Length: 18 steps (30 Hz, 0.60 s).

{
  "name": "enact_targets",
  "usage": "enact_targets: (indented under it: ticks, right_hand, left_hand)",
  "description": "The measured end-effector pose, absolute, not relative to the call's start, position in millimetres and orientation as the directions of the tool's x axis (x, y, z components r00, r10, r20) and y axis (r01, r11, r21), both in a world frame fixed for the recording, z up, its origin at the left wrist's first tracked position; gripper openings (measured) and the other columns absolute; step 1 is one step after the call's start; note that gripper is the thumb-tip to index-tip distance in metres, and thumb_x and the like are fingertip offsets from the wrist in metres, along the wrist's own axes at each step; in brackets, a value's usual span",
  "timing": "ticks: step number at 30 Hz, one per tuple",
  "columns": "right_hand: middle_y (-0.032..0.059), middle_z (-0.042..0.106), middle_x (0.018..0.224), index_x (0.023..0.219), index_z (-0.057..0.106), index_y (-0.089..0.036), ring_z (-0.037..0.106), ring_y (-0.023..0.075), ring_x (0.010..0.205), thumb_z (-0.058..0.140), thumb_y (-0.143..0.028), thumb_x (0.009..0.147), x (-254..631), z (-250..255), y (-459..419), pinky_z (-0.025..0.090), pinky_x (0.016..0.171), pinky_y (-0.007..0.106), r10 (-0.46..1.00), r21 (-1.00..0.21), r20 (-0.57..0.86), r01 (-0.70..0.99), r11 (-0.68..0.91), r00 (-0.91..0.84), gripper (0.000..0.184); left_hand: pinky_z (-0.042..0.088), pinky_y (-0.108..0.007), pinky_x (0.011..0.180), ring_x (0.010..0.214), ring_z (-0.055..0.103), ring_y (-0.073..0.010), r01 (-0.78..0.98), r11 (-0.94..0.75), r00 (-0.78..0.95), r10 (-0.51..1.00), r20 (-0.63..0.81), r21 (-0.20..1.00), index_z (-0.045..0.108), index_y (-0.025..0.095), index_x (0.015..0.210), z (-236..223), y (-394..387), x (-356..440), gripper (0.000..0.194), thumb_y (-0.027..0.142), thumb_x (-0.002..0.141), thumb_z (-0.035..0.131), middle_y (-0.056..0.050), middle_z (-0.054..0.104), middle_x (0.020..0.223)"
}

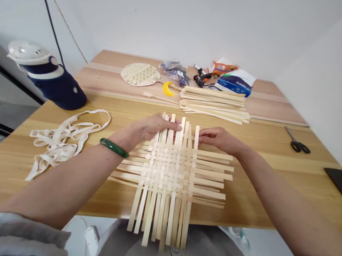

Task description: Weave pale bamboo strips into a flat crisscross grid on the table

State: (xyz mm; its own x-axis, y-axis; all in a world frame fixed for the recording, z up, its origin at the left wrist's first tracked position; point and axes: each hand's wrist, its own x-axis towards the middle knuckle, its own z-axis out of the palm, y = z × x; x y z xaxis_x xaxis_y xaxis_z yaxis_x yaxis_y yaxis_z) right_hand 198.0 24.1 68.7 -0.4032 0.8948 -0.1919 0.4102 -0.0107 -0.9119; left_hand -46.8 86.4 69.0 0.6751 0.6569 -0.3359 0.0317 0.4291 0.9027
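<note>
A square mat of pale flat strips (165,168) lies woven in front of me, its loose strip ends fanning out on every side. The near ends hang past the table's front edge over my lap. My left hand (161,126) grips several upright strips at the far edge of the weave, thumb lying across them. At the far right corner, my right hand (216,138) has its fingers pinched at a strip beside the rightmost upright one. Its fingertips are partly hidden behind that upright strip. A green bangle (114,148) sits on my left wrist.
A stack of loose strips (212,103) lies beyond the mat. Farther back are a woven fan (140,74), a yellow object (168,89) and a blue tissue pack (234,82). White tape (62,142) and a navy jug (55,86) stand left; scissors (298,142) lie right.
</note>
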Motion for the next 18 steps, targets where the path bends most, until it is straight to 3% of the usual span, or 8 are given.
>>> enact_targets:
  ticks: [13, 18]
  right_hand:
    - [0.0026, 0.074, 0.104, 0.093, 0.076, -0.022, 0.064, 0.022, 0.103, 0.072, -0.052, 0.074, 196.1, 65.5, 28.0, 0.045, 0.099, 0.039, 0.876, -0.913, -0.251, 0.402, -0.072, -0.412, 0.035]
    - [0.0028, 0.073, 0.093, 0.087, 0.074, -0.021, 0.064, 0.0201, 0.092, 0.072, -0.052, 0.072, 188.9, 73.5, 26.3, 0.048, 0.089, 0.036, 0.894, -0.91, -0.238, 0.408, -0.069, -0.381, 0.034]
  left_hand:
    - [0.052, -0.025, 0.057, 0.057, 0.061, -0.0123, 0.014, 0.448, 0.72, 0.615, -0.32, 0.894, 0.065, 0.015, 0.069, 66.7, 86.6, -46.7, 0.032, 0.024, 0.052, 0.091, 0.001, 0.065, 0.065]
    - [0.05, -0.024, 0.057, 0.057, 0.059, -0.0116, 0.04, 0.424, 0.714, 0.622, -0.323, 0.905, 0.066, 0.016, 0.072, 68.0, 86.1, -44.6, 0.033, 0.025, 0.051, 0.091, 0.003, 0.063, 0.065]
